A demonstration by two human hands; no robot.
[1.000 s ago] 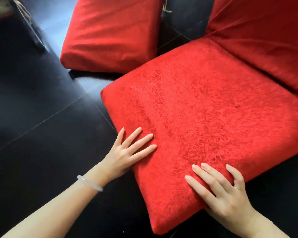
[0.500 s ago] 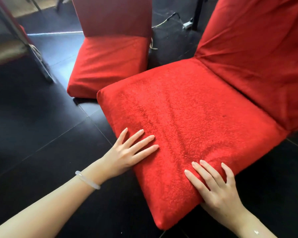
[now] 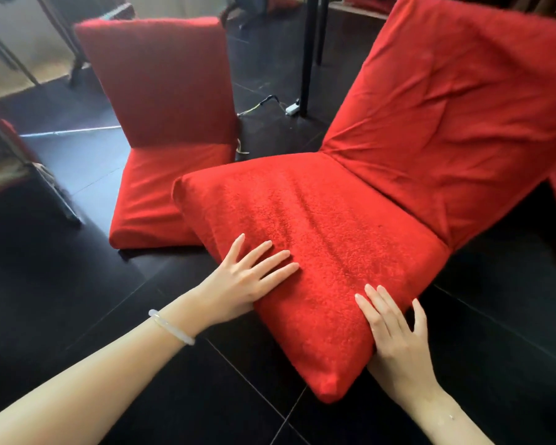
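A red floor chair sits on the dark tiled floor (image 3: 61,284), its seat cushion (image 3: 318,226) turned so that one corner points to the near edge of the scene. Its creased backrest (image 3: 446,107) rises at the far right.

The left hand (image 3: 241,284) lies on the cushion's near-left edge. Its fingers (image 3: 270,261) are straight and spread flat on the plush top, released rather than clenched. The thumb is out of sight at the cushion's side. A pale bracelet (image 3: 170,326) circles that wrist.

The right hand (image 3: 395,335) rests on the near-right edge, just beside the corner. Its fingers (image 3: 379,309) are likewise straight and pressed flat against the fabric, with the outermost one spread apart over the floor. Its thumb is also hidden.

A second red floor chair (image 3: 161,123) stands to the far left with its back upright, its seat partly behind the first cushion's far-left corner. Between the two backrests, farther off, a dark table leg (image 3: 304,59) stands beside a white power strip (image 3: 292,108) and its cable.
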